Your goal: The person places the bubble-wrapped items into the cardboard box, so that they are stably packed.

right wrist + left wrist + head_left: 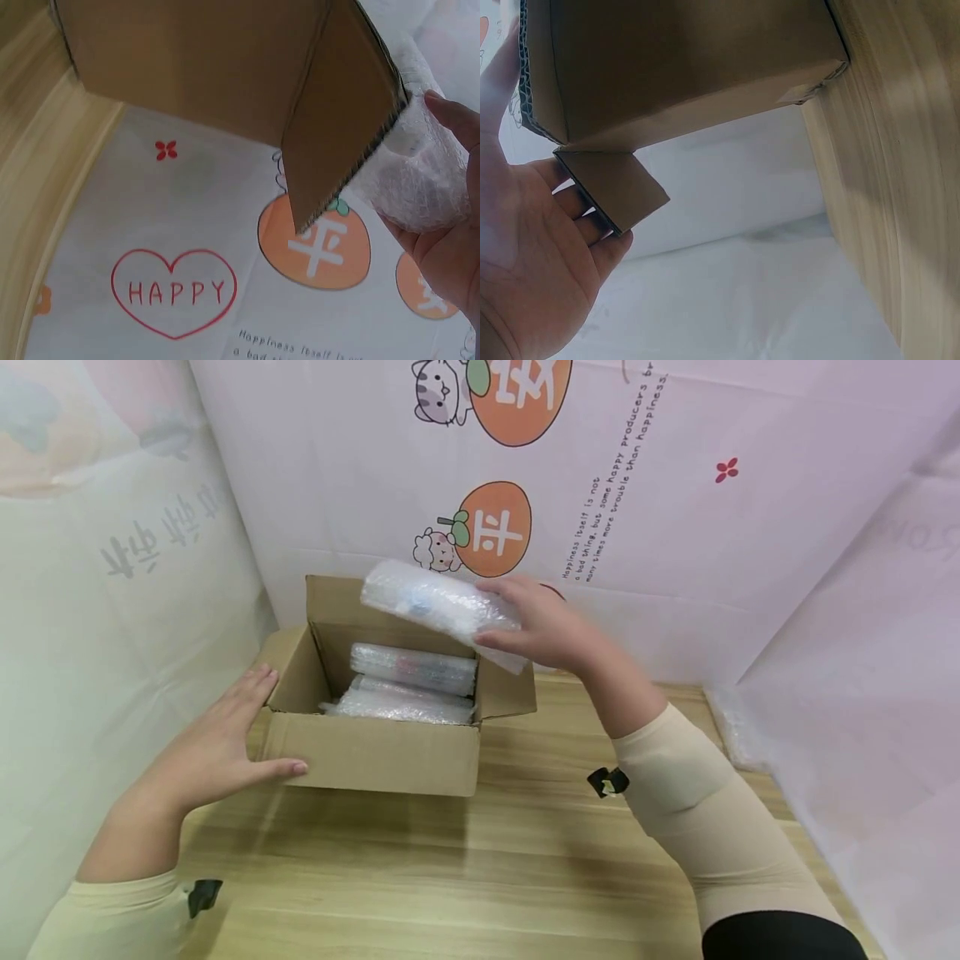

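Note:
A cardboard box (375, 752) stands with its top flaps spread. Two bubble-wrapped packages lie inside: a rolled one (412, 668) at the back and a flatter one (405, 702) in front. Over the box's back right corner, my right hand (536, 622) grips another bubble-wrapped package (427, 602), tilted, its contents blurred by the wrap. In the right wrist view this package (416, 169) is partly behind a flap. My left hand (225, 743) rests at the box's left front corner, thumb on the front wall. Its fingers lie behind the small side flap (615, 187) in the left wrist view.
The box sits on a wood-grain table (390, 893). A printed white sheet (660, 543) hangs close behind, with further sheets at left and right. A clear plastic piece (735, 727) lies along the right edge.

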Tool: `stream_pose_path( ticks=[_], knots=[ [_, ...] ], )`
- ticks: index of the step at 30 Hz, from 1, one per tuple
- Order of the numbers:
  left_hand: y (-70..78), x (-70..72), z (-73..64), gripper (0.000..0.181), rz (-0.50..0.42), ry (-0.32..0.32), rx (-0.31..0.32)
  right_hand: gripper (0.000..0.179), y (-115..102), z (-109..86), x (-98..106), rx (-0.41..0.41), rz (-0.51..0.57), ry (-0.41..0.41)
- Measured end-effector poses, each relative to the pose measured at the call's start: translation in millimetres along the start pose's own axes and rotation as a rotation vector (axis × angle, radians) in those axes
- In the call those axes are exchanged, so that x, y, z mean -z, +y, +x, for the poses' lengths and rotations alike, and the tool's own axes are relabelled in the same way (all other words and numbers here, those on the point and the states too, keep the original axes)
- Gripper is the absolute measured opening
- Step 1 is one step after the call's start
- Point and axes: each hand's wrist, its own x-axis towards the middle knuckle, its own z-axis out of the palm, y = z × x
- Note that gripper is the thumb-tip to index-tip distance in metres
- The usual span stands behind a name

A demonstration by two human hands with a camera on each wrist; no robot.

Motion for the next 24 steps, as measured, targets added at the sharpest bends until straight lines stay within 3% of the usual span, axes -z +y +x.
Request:
stream_pose_path(
  ticks=[15,24],
  knots=[
    [0.1,0.0,2.0,0.122,-0.008,-0.004,0.001,0.069,-22,32.5,-48,0.044,-0.004,-0.175],
    [0.5,0.9,2.4,0.121,-0.008,-0.001,0.003,0.072,-16,42.4,-66,0.038,-0.029,-0.256]
  ],
)
